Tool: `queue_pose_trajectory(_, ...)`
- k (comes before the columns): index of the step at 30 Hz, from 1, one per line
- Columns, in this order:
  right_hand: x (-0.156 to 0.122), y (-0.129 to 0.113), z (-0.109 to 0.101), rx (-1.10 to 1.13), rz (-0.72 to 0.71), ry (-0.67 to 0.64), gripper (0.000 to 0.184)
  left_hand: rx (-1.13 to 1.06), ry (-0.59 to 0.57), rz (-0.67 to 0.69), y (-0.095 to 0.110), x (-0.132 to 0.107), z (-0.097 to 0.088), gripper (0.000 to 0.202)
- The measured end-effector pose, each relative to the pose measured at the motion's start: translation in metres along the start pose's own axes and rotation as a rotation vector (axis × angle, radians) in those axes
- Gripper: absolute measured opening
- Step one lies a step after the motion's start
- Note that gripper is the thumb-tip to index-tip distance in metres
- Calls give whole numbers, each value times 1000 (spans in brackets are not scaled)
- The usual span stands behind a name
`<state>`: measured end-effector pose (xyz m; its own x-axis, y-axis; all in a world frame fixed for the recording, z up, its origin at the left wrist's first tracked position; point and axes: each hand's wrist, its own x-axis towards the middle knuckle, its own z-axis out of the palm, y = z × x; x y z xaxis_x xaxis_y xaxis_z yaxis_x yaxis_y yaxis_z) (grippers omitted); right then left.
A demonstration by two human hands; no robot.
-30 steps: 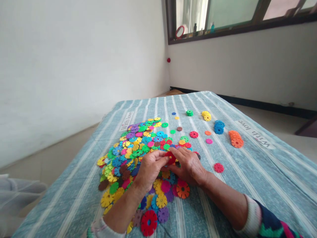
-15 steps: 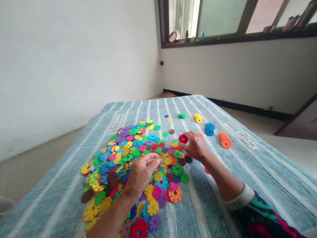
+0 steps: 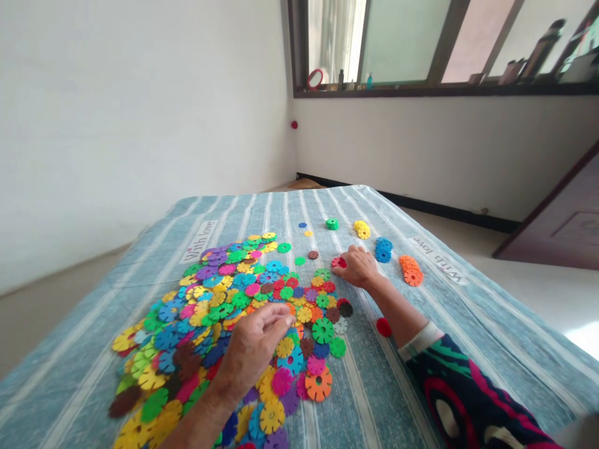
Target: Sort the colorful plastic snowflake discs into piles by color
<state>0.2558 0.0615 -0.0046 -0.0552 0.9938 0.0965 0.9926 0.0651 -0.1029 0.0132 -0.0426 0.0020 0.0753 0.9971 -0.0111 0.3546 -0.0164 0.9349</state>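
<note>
1. Right hand (image 3: 359, 265) has moved farther out, past the pile (image 3: 219, 310), fingers pinching a red disc (image 3: 342, 262) low at the table (image 3: 449, 349).
2. Lay it flat before releasing.
3. Whether the left hand (image 3: 257, 333) grips anything, cannot tell.

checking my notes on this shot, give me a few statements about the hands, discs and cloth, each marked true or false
1. The right hand touches a red disc. True.
2. The left hand is at the table's far edge. False: it is over the mixed heap of discs.
3. The yellow stack lies between the green stack and the blue stack. True.
4. The orange stack is farthest of the four. False: it is nearest.
5. The tablecloth is striped. True.
</note>
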Motion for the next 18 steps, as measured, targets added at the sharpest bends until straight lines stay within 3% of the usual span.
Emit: queue_pose_trajectory(18,1,0,3,50,-37,52,36,69,7,-2,1,2,-3,33)
